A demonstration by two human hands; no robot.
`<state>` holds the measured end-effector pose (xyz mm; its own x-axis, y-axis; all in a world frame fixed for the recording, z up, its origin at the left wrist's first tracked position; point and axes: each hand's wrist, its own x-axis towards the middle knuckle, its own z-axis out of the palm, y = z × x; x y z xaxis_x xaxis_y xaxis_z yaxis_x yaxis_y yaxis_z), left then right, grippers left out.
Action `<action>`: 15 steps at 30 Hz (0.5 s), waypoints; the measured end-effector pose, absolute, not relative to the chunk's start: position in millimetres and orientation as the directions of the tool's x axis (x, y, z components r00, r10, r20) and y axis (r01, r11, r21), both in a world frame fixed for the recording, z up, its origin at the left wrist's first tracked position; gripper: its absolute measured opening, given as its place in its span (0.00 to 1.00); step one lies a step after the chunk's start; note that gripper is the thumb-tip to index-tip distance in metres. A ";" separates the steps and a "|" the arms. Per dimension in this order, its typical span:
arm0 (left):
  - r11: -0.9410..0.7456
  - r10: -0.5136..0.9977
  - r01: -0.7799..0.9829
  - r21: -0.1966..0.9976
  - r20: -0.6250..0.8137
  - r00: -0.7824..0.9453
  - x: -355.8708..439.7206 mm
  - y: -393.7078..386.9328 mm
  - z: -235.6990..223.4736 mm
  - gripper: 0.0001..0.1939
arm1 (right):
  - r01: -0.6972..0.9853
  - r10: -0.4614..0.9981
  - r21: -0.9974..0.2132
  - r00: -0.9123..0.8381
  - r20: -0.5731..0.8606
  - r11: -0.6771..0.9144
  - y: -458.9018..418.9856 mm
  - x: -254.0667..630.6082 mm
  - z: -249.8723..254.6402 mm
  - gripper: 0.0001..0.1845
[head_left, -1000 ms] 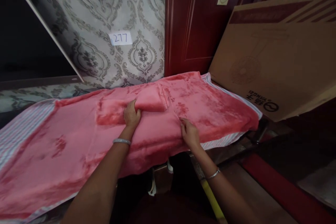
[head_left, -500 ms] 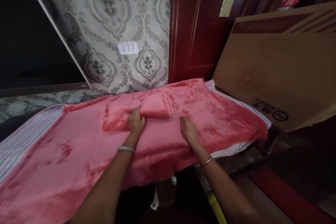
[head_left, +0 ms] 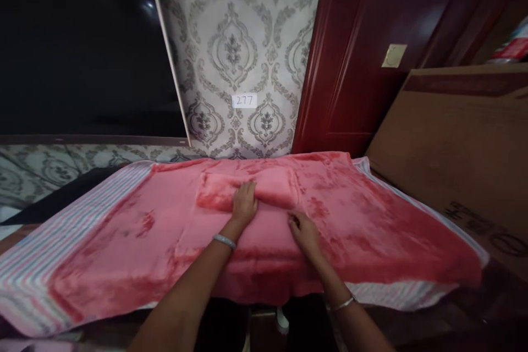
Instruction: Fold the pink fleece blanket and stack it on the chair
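A pink plush cloth [head_left: 274,188], folded into a thick strip, lies across a larger flat layer of the same pink fabric. My left hand [head_left: 245,203] is closed over the middle of the strip, and the pile is pressed in under its fingers. Just below the strip's right end is my right hand [head_left: 304,231], its fingers curled together close to the fabric; whatever is between the fingertips is too small to make out. Beneath everything spreads a pink plush blanket [head_left: 119,225] with a striped edge, draped over the table's front.
A patterned wall with a paper label [head_left: 245,100] marked 277 stands behind. A large dark screen [head_left: 91,55] is at the left, a dark red door panel [head_left: 350,66] at the back right. On the right leans a cardboard box [head_left: 445,148], with a bottle [head_left: 515,47] above it.
The view has turned left and pulled back slightly. My left hand stays on the folded strip, which looks flatter and more even. My right hand sits slightly lower, away from the strip's end.
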<state>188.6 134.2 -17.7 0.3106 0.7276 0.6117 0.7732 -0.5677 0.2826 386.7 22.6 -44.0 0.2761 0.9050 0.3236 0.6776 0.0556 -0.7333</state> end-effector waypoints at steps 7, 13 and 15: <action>-0.760 0.548 0.649 0.015 0.551 0.629 154.5 91.4 -24.2 0.29 | 0.197 0.897 -0.979 0.421 0.137 0.057 33.6 400.3 -59.1 0.27; -0.643 0.583 0.762 -0.074 0.598 0.550 116.4 96.3 19.2 0.24 | -0.012 0.816 -0.986 0.563 0.131 0.166 33.3 406.7 -69.4 0.37; -0.496 0.700 0.868 -0.023 0.581 0.415 108.4 106.0 40.6 0.30 | -0.091 0.819 -0.981 0.567 0.088 0.169 34.1 406.1 -69.5 0.38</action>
